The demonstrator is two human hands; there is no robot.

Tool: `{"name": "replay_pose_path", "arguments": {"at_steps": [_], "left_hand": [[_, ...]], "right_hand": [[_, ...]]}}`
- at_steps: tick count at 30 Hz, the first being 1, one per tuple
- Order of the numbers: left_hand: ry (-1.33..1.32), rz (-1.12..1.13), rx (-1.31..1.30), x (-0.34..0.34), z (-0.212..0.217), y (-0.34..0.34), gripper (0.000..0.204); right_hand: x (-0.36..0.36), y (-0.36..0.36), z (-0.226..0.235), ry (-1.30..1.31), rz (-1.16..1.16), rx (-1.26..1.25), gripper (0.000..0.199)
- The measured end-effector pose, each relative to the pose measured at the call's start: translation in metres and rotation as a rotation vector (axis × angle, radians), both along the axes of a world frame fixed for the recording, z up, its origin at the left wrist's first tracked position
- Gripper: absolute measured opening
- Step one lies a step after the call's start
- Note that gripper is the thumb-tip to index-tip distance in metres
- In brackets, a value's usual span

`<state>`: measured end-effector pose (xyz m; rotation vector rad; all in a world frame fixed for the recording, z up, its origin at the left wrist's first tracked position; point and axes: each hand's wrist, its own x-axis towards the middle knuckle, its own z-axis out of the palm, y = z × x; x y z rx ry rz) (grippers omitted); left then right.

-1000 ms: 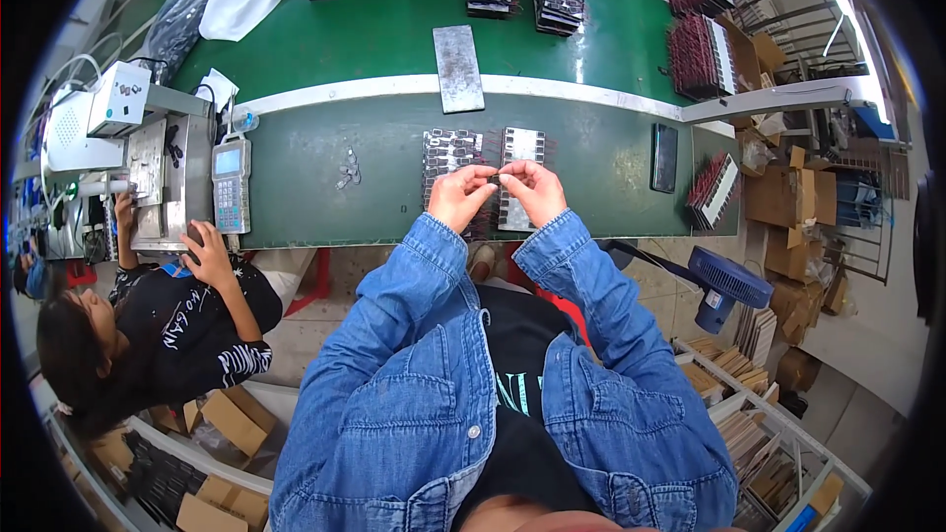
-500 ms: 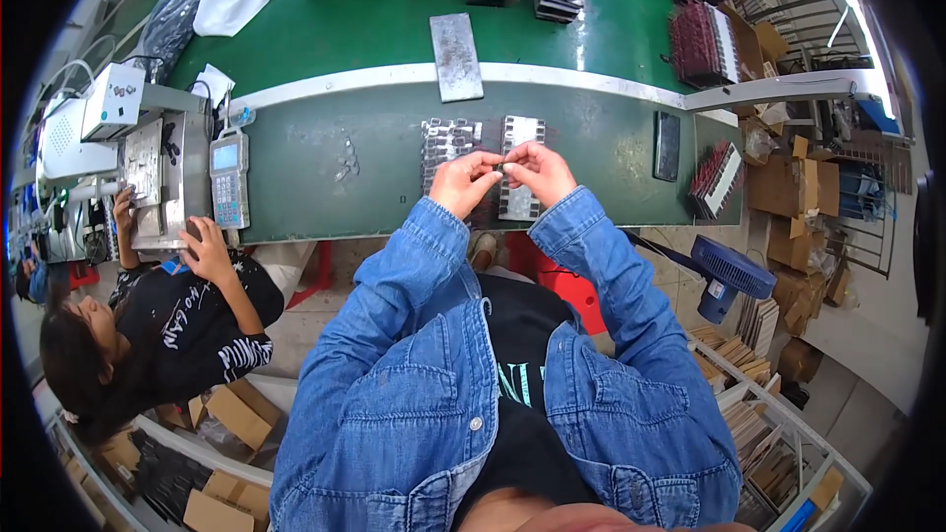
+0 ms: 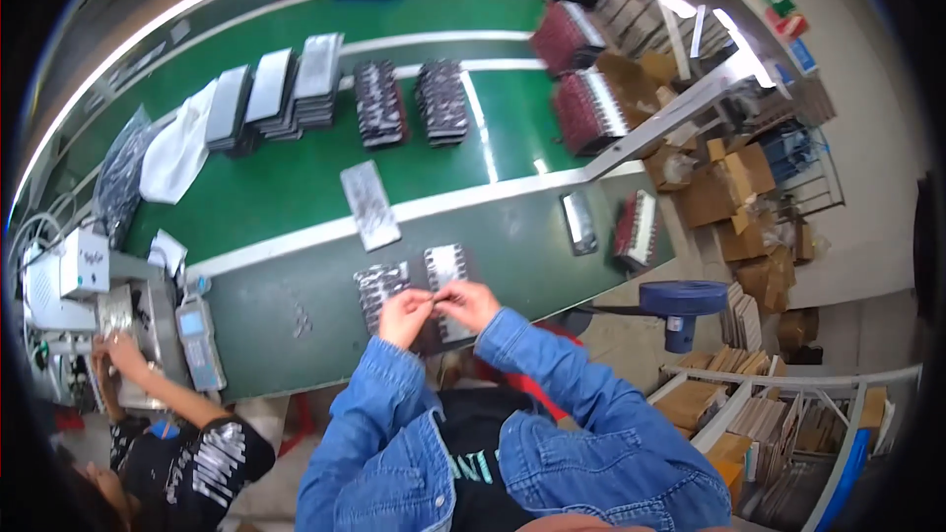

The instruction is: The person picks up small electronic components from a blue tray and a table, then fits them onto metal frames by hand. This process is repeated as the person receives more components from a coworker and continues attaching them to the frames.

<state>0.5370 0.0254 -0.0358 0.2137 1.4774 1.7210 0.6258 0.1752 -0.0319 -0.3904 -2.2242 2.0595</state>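
Note:
My left hand point(image 3: 402, 316) and my right hand point(image 3: 469, 303) meet fingertip to fingertip over the near edge of the green workbench point(image 3: 296, 310). They pinch something very small between them; what it is I cannot make out. Right under the hands lie two flat trays of small parts, a dark tray point(image 3: 377, 286) on the left and a lighter tray point(image 3: 444, 264) on the right. Both forearms are in blue denim sleeves.
A silver tray point(image 3: 370, 203) lies on the green conveyor belt point(image 3: 296, 167) beyond. Stacks of trays point(image 3: 379, 102) sit farther back. A co-worker's hand point(image 3: 120, 349) works at a machine point(image 3: 74, 281) on the left. Cardboard boxes point(image 3: 734, 187) and a blue stool point(image 3: 682, 303) stand right.
The view has tilted up and away, showing more of the conveyor. My hands stay together over the two trays, still pinching the small item.

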Motion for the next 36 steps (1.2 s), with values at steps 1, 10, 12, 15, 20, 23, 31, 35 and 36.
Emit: {"name": "replay_pose_path", "arguments": {"at_steps": [1, 10, 12, 15, 20, 23, 31, 35, 36], "left_hand": [[0.051, -0.033, -0.035, -0.001, 0.008, 0.006, 0.013], [0.365, -0.157, -0.252, -0.01, 0.01, 0.027, 0.013], [0.366, -0.141, -0.244, -0.011, 0.007, 0.031, 0.013], [0.246, -0.096, -0.121, -0.014, -0.008, 0.035, 0.015], [0.58, -0.106, -0.251, -0.012, 0.01, 0.035, 0.016], [0.761, -0.114, -0.368, -0.004, 0.018, 0.045, 0.015], [0.924, -0.216, -0.243, 0.021, 0.034, 0.082, 0.02], [0.75, -0.081, -0.047, 0.028, 0.06, 0.083, 0.024], [0.64, -0.106, -0.056, 0.024, 0.073, 0.075, 0.025]], "right_hand": [[0.002, 0.004, -0.005, -0.086, -0.034, -0.124, 0.011], [-0.008, 0.031, 0.002, -0.339, -0.149, -0.653, 0.017], [-0.01, 0.033, 0.0, -0.312, -0.176, -0.675, 0.015], [-0.015, 0.031, -0.009, -0.153, -0.133, -0.301, 0.014], [-0.017, 0.006, 0.009, -0.036, -0.168, 0.51, 0.012], [-0.009, 0.003, 0.005, 0.055, -0.307, 0.625, 0.014], [0.022, 0.024, 0.035, 0.102, -0.489, 0.696, 0.02], [0.057, 0.097, 0.045, -0.04, -0.705, 0.659, 0.013], [0.073, 0.14, 0.052, -0.026, -0.912, 0.777, 0.013]]}}
